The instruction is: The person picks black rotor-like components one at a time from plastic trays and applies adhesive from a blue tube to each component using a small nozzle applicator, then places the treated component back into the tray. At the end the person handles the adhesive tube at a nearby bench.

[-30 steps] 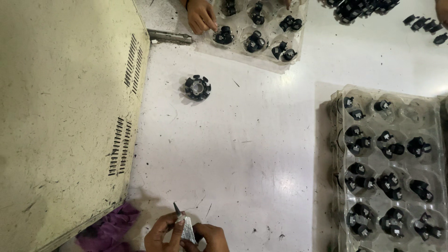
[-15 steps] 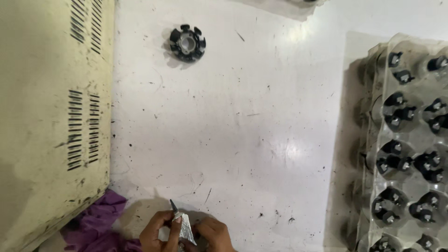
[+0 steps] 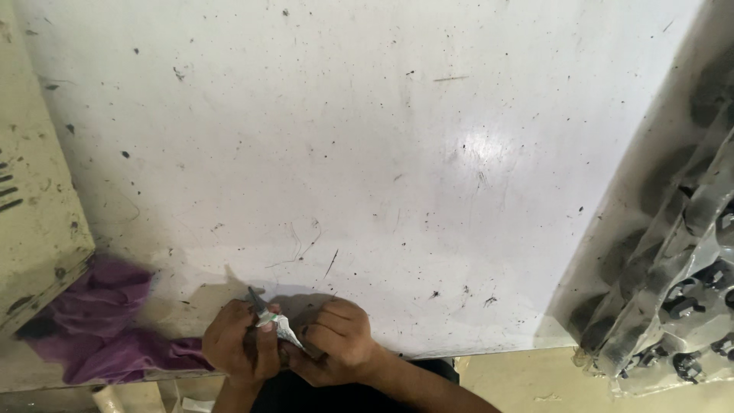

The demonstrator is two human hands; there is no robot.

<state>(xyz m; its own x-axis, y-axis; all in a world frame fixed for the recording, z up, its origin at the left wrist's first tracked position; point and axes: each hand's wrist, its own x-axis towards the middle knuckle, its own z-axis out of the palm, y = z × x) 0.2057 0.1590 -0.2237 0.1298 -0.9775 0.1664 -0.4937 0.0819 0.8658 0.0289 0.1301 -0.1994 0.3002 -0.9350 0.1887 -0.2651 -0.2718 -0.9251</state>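
Observation:
Both my hands meet at the near edge of a white table [image 3: 367, 153]. My left hand [image 3: 233, 344] and my right hand [image 3: 336, 340] together pinch a small crumpled silver tube [image 3: 284, 330] with a thin dark nozzle tip [image 3: 254, 297] pointing up and away. The fingers of both hands are curled tightly round the tube. Whatever lies under the fingers is hidden.
A purple cloth [image 3: 99, 325] lies at the table's near left corner, beside a cream metal box [image 3: 34, 222]. A clear plastic tray [image 3: 673, 306] holding several small black parts overhangs the right edge.
The view has dropped down and closer. The round black part and the other person's hand at the far tray have left the frame. My hands stay together on the tube.

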